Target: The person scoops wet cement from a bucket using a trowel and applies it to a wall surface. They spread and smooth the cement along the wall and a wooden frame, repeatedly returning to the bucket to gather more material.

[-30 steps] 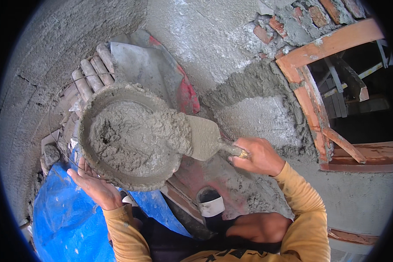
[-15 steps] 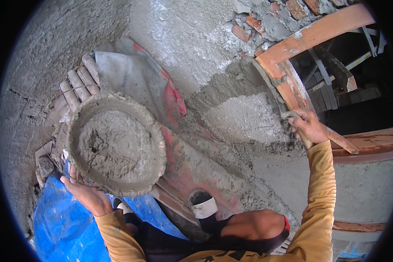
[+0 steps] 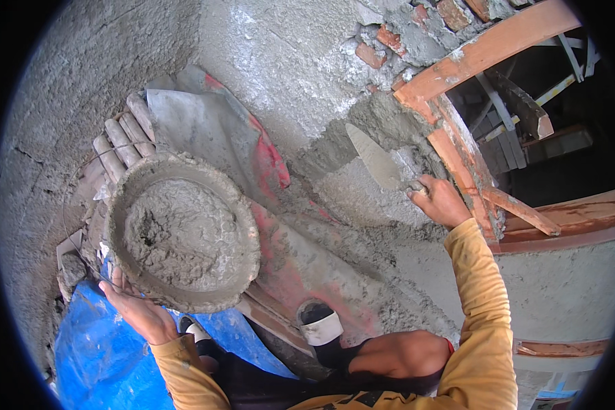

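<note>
Gripping a trowel (image 3: 374,162), the person's right hand (image 3: 441,202) holds it in front of the partly coated wall (image 3: 270,48), beside a wooden frame (image 3: 488,51); the left hand (image 3: 142,314), palm open, lies against a basin (image 3: 184,298) of wet mortar (image 3: 188,236), near blue sheeting (image 3: 99,348).

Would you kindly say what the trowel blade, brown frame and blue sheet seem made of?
Trowel blade: probably metal, being thin and flat, with a dull grey surface.
Brown frame: apparently wood, matte, its plank-like pieces scuffed.
Blue sheet: likely plastic, slightly glossy along its creases.
</note>
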Demonstrator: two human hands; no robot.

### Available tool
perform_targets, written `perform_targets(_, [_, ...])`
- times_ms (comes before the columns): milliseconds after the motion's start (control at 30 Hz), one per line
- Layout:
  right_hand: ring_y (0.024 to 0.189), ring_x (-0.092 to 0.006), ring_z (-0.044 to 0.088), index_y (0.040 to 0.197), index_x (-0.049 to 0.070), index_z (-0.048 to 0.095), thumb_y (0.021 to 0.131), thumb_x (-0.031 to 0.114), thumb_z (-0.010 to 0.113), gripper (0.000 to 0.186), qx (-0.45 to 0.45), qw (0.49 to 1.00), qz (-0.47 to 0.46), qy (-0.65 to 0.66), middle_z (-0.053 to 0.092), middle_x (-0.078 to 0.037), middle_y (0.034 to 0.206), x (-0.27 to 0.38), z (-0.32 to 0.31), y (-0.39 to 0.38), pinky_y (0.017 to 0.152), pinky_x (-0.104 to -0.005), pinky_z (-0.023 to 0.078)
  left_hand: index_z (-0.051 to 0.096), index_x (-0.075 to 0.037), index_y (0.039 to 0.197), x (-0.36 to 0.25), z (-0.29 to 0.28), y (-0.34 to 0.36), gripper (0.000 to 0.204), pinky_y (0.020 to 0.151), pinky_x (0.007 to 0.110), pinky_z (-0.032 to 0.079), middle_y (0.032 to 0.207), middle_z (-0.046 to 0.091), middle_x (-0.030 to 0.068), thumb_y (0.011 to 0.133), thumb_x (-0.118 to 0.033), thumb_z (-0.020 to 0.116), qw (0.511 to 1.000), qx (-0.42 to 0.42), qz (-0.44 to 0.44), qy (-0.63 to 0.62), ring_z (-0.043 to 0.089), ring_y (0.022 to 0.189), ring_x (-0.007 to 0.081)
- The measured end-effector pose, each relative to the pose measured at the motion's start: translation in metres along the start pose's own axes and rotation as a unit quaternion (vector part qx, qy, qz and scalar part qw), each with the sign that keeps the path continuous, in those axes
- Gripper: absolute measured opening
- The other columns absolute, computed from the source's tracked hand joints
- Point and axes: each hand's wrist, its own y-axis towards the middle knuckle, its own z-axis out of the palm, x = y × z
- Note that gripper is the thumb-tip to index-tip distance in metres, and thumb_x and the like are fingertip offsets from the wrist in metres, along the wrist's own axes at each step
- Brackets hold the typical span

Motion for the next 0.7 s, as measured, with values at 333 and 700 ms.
perform_targets(333, [0.080, -0.0306, 0.062, 0.101, -0.008, 0.060, 0.081, 0.025, 0.062, 0.039, -0.087, 0.989, 0.061, 0.105, 0.063, -0.021, 0.082, -0.012, -0.043, -0.036, 0.078, -0.0369, 0.046, 0.048, 0.004, 0.121, 0.000, -0.003, 0.001, 0.063, 0.097, 0.034, 0.037, 0.116, 0.055, 0.0120, 0.095, -0.052, 0.036, 0.999, -0.014, 0.020, 0.021, 0.050, 0.109, 0.0222])
perform_targets(700, [0.076, -0.0368, 0.060, 0.098, -0.002, 0.061, 0.081, 0.016, 0.063, 0.025, -0.240, 0.968, -0.005, -0.071, 0.063, -0.020, 0.084, -0.004, -0.067, -0.077, 0.069, -0.0384, 0.047, 0.042, 0.005, 0.126, 0.000, -0.007, 0.001, 0.067, 0.099, 0.037, 0.036, 0.123, 0.050, 0.0148, 0.094, -0.053, 0.038, 1.000, 0.024, -0.004, 0.009, 0.048, 0.114, 0.0244])
